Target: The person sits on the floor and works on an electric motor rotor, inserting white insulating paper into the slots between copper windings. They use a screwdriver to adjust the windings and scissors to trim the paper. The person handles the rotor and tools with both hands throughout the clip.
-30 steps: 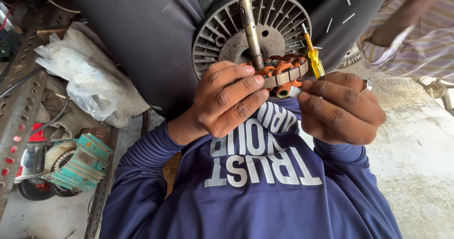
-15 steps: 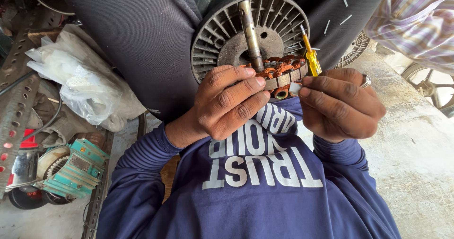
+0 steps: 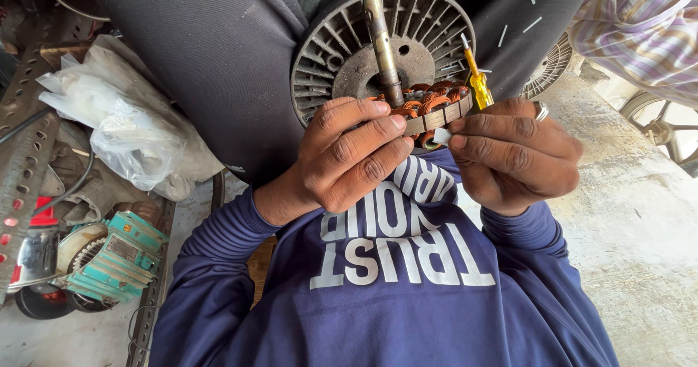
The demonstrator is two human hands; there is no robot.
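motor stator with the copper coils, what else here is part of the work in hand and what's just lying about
In hand:
- stator, held by the left hand
- yellow-handled screwdriver in the right hand
- finned rotor housing with its shaft

Lying about:
- clear plastic bags
- teal motor part
- another finned wheel

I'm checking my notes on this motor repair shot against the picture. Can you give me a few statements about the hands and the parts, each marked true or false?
1. The left hand grips the copper-wound stator. True.
2. The right hand holds a red hammer. False: it holds a small yellow-handled screwdriver.
3. A steel shaft sticks out of the finned rotor housing. True.
4. The teal motor rests on the person's lap. False: it lies off to the side, on the floor.
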